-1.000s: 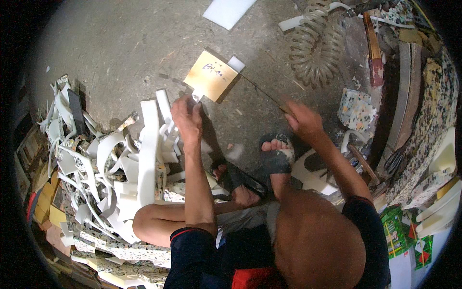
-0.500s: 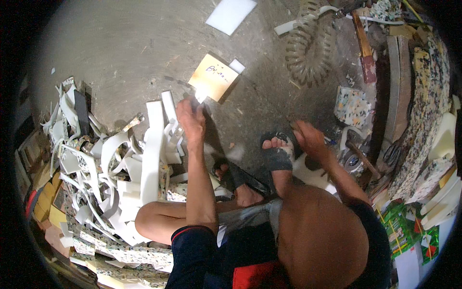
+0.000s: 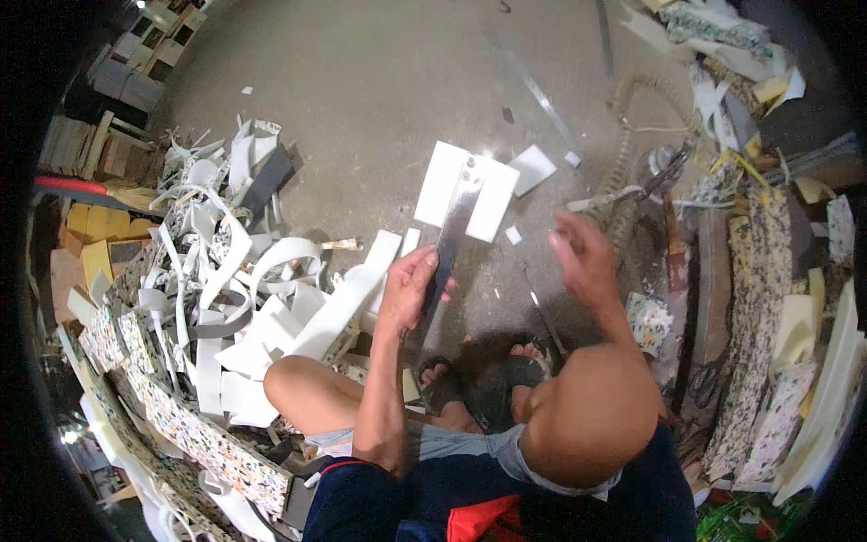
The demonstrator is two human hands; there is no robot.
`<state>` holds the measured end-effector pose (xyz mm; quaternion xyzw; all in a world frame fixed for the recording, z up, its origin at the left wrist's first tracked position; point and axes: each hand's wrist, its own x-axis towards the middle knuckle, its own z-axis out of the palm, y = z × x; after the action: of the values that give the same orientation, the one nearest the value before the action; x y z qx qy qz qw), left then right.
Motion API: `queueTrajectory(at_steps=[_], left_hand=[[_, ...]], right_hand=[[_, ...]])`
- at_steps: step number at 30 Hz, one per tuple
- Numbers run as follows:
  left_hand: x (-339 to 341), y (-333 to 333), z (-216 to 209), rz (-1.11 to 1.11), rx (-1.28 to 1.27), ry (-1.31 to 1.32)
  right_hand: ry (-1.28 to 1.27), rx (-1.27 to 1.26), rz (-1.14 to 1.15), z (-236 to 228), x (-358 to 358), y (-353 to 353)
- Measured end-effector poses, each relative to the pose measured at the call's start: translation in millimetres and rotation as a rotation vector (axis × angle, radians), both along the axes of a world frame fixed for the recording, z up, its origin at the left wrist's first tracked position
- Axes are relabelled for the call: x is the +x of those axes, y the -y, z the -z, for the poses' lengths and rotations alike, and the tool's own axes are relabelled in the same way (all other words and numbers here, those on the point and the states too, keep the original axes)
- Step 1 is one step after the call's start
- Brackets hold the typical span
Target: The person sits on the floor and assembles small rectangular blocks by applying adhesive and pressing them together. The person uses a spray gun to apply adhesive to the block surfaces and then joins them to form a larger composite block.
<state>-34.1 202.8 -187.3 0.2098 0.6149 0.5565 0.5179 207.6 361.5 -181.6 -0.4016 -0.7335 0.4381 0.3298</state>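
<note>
My left hand is closed around a flat metal strip, which has small holes at its far end. The strip slants away from me, its far end overlapping a white foam sheet on the floor; whether they touch, I cannot tell. My right hand is raised to the right of the sheet, slightly blurred, fingers loosely bent and apart, with nothing visible in it. On the floor between my hands lies a thin, blade-like strip. A smaller white foam piece lies just beyond the sheet.
White foam offcuts are heaped at my left, beside speckled foam slabs. A coiled air hose and a wood-handled brush lie to the right, near more speckled foam. A long metal strip lies farther off.
My view has shifted. My left hand has the metal strip held up over the white sheet. My right hand has risen from the floor near my foot. The yellowish sheet with handwriting no longer shows.
</note>
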Motion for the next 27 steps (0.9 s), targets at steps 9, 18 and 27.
queueTrajectory(at_steps=[9,18,27], left_hand=[[44,41,-58,0.082,0.126,-0.104],[50,69,-16,-0.222,0.097,0.016],[17,71,61,-0.337,-0.110,0.209]], right_hand=[[0.313,0.231,-0.252,-146,-73,-20],[0.123,-0.019,0.084,-40,-70,-100],[0.941,-0.038,0.130,190,-105,-164]])
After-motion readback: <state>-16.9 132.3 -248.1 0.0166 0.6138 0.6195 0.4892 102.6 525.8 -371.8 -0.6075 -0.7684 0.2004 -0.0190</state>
